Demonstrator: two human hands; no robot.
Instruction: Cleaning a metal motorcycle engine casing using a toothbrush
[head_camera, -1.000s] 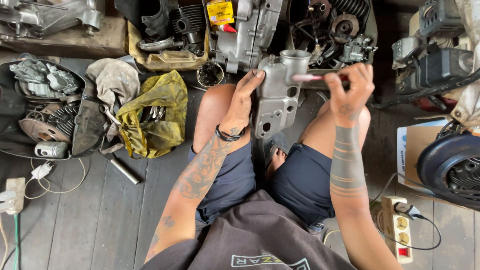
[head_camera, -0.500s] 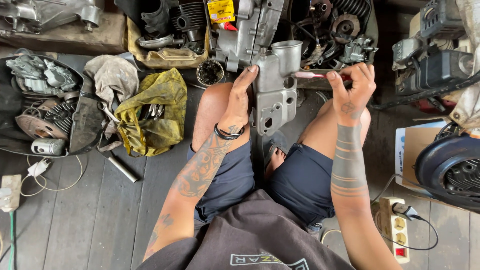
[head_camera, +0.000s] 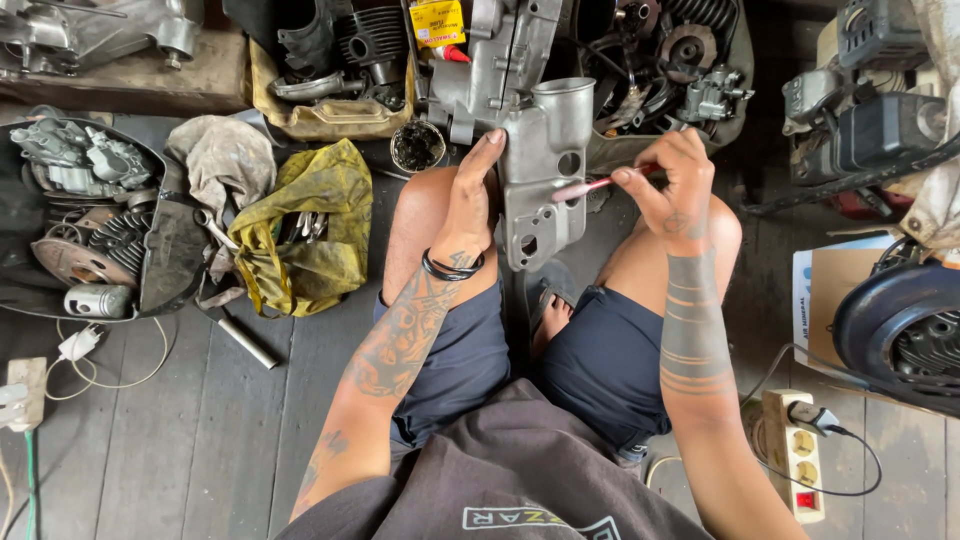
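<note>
Your left hand (head_camera: 470, 210) kept steadying the grey engine casing (head_camera: 540, 170) while your right hand (head_camera: 680, 190), pinching the pink-handled brush (head_camera: 590, 186), drew back slightly from it.

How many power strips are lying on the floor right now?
2. One power strip lies at the lower right beside the right arm, with a black plug in it. The other lies at the far left edge, partly cut off. More may be hidden by clutter.

Dark worn wooden plank floor (head_camera: 200, 440), crowded with engine parts, seemingly soft daylight, no walls visible.
</note>
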